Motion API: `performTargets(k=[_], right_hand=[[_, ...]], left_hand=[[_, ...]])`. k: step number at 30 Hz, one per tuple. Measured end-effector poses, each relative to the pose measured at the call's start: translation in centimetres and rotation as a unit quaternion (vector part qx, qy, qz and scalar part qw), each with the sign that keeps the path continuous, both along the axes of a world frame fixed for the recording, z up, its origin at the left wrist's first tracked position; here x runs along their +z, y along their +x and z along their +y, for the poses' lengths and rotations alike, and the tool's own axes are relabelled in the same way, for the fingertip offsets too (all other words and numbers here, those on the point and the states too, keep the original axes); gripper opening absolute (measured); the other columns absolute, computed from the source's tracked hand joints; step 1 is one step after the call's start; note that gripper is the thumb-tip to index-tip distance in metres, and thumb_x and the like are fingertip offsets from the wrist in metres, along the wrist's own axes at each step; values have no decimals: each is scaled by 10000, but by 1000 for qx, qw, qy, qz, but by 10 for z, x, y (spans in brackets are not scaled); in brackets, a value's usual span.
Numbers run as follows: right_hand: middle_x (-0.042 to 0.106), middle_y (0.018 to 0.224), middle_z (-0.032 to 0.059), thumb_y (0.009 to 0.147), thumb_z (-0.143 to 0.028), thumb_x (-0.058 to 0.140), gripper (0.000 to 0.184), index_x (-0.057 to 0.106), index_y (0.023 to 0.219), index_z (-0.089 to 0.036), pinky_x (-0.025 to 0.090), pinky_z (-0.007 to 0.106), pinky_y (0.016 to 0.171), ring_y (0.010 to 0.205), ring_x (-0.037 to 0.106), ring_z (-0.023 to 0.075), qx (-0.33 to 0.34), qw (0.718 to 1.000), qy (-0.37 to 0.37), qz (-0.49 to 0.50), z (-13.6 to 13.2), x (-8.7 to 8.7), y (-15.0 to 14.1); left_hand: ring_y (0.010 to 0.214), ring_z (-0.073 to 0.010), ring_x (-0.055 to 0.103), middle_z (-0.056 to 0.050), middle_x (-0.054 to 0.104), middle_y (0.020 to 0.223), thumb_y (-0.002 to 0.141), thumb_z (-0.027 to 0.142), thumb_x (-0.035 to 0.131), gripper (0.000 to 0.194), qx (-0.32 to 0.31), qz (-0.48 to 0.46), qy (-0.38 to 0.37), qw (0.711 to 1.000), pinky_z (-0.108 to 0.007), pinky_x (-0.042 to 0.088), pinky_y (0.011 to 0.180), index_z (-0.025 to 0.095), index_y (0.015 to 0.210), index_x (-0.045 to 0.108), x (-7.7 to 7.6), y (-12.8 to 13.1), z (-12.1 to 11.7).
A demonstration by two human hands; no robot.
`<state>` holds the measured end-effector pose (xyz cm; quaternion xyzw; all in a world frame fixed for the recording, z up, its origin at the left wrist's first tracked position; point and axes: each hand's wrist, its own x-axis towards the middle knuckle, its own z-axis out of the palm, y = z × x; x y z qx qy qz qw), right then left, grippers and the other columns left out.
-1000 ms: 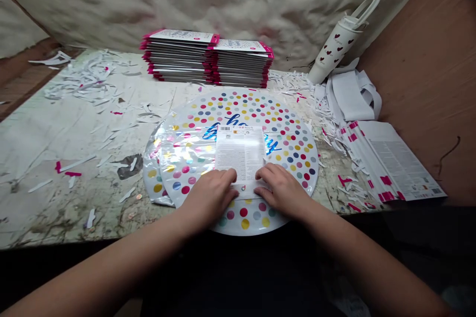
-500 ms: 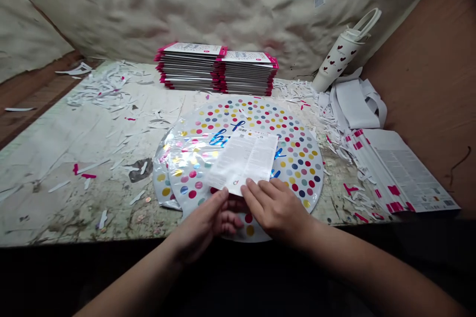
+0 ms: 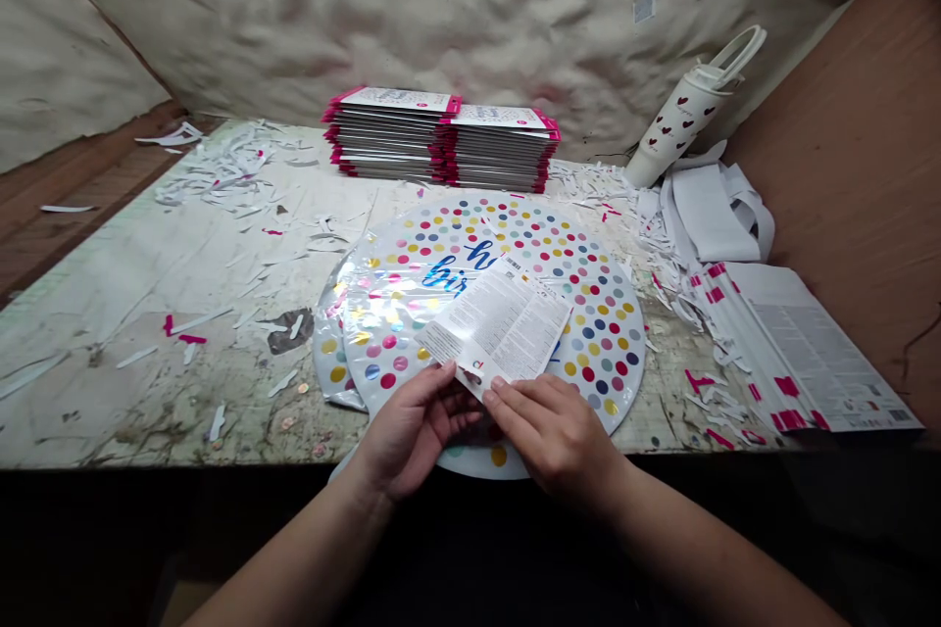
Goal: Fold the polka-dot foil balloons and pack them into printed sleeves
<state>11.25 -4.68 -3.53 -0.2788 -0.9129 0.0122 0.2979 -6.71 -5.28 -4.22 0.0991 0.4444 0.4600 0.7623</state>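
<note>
A white printed card [image 3: 511, 318], covered in small text with a barcode at its far edge, is tilted over the foil balloons. My left hand [image 3: 412, 426] pinches its near left edge, thumb on top and fingers curled beneath. At the near right edge my right hand [image 3: 559, 431] grips the same card with fingers on top; its thumb is hidden. Under the card lie flat round foil balloons [image 3: 595, 323], white with coloured dots and blue lettering, partly covered by card and hands.
Two stacks of pink-edged packets [image 3: 389, 142] stand at the back of the table. A white tumbler with hearts [image 3: 676, 122] leans at the back right, near a bent white strip [image 3: 713, 211]. Several printed cards [image 3: 816, 343] lie fanned on the right. Paper scraps [image 3: 221, 176] litter the table.
The card has turned from lying straight on the balloons to a slant, its near edge lifted. My left hand has moved under that edge, palm turned up. The camera view has shifted slightly.
</note>
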Motion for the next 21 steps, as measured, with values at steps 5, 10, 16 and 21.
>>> performTargets(k=[5,10,16,21], right_hand=[[647,962,81,843,-241,544,329,525,1163,-165,502,302,764,860,593,165,-9,972,-195,133,15,0,-9],[628,762,40,842,-143,492,125,611,859,-174,489,265,685,730,589,137,0,956,-215,199,21,1,-29],[636,680,-9,804,-236,582,76,634,761,-202,490,208,559,614,606,118,8,905,-418,73,19,23,31],[624,1036,97,664,-446,708,425,640,1025,-232,519,409,752,940,598,289,-223,964,-142,11,26,55,76]], left_hand=[[524,-97,567,14,604,571,749,321,656,231,-45,157,109,980,-189,444,503,136,640,571,-1,0,-4],[544,-113,576,-3,614,587,724,353,665,248,-43,145,96,984,-200,437,520,132,649,582,2,6,-5],[655,-148,614,-14,643,749,759,388,605,241,-16,219,133,967,-252,494,598,161,838,583,7,-1,3],[581,-165,599,1,623,694,790,281,561,263,-118,546,334,759,-266,473,536,209,1042,538,45,-10,6]])
